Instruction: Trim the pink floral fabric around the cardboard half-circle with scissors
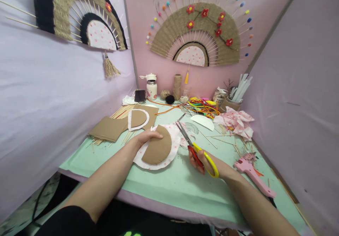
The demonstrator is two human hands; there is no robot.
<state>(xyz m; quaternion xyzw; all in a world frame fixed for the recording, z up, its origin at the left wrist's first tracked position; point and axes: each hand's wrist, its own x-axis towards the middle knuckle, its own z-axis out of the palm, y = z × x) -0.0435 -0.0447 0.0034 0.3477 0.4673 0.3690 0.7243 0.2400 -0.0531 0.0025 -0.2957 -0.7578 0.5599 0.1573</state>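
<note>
My left hand (148,137) grips a brown cardboard half-disc (159,147) together with the pink-dotted white fabric (173,147) behind it. The thumb lies across the cardboard, and the other fingers are hidden underneath. The fabric sticks out past the curved edge. In my right hand (199,160) are scissors (194,151) with one yellow and one red handle. Their blades are slightly parted and point up and to the left, just right of the fabric. Behind my left hand lies another cardboard half-disc (139,118) bordered by white fabric.
A pink glue gun (255,176) lies at the right. Crumpled dotted fabric (235,121), a white half-disc (202,122), a protractor (191,127) and loose sticks lie behind the scissors. Cardboard sheets (108,129) are at left. A bottle (152,88) and twine spool (177,87) stand at the back.
</note>
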